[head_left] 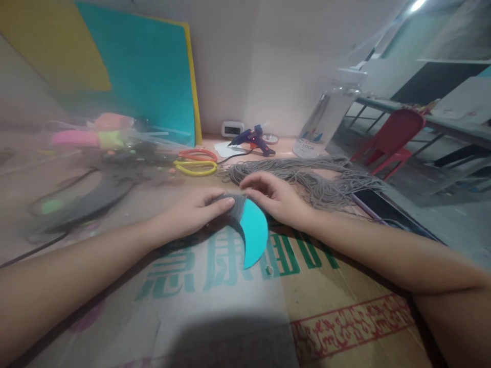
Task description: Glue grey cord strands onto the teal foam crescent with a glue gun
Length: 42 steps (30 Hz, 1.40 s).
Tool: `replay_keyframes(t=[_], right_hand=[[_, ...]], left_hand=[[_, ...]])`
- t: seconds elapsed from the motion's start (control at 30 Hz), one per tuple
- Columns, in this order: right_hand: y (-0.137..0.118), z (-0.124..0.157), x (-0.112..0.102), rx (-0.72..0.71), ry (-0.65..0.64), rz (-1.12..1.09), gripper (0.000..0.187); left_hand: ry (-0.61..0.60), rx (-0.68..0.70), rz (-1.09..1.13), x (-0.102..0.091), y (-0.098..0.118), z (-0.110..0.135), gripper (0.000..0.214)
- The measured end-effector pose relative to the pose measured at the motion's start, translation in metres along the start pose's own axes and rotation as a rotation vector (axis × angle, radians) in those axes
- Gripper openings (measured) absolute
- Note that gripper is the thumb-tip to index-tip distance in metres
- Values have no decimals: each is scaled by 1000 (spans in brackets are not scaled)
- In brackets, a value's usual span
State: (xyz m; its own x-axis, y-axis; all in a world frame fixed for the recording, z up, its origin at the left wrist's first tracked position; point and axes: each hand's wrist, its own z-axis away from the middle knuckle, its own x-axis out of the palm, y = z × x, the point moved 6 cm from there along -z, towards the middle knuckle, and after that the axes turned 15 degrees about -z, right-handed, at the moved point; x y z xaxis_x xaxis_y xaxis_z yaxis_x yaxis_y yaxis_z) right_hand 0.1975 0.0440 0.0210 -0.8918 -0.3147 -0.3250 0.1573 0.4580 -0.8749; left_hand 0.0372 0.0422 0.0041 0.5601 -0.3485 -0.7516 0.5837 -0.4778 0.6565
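Observation:
A turquoise crescent (255,235), its upper part wrapped in grey yarn (235,208), is held just above the cardboard in the middle. My left hand (205,209) grips the wrapped part, thumb on top and the other fingers mostly hidden beneath. At the edge of the wrapping, my right hand (274,197) is closed with curled fingers, pinching the grey yarn; the strand itself is hard to make out. Behind the right hand lies a loose bundle of grey yarn (326,179).
Scissors (197,162), a glue gun (251,138), a small digital clock (232,129) and a clear bottle (320,120) stand or lie behind. A phone (383,209) is at right. Grey wrapped piece (95,197) and blurred craft items lie left. Printed cardboard (230,317) covers the front.

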Motion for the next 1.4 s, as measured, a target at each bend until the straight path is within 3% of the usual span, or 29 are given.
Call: replay_keyframes(t=[0.13,0.27,0.4,0.53,0.67,0.73,0.9,1.17,1.4], right_hand=[[-5,0,-12,-30,120,-139,16],[-12,0,-16,-77,127,31,17],[-9,3,-11,-75,68,221,23],[-6,4,-9,-82,45,254,28],[-9,4,-4,-100,-16,245,29],[-11,4,-1,-102,-46,243,29],[-13,5,1,-110,-66,254,28],[-15,6,-2,-164,-18,274,28],[-18,5,-5,-204,-2,285,28]], left_hand=[[121,-97,41,-6,-7,1,39],[194,-177,34,-11,-13,2,41],[208,-123,10,-12,-10,1,41],[221,-102,64,-10,-5,2,39],[288,73,151,-16,9,5,43],[250,135,207,-16,12,5,40],[118,86,185,-9,7,3,35],[129,-21,156,-5,0,5,35],[231,-31,-29,-11,6,5,25]])
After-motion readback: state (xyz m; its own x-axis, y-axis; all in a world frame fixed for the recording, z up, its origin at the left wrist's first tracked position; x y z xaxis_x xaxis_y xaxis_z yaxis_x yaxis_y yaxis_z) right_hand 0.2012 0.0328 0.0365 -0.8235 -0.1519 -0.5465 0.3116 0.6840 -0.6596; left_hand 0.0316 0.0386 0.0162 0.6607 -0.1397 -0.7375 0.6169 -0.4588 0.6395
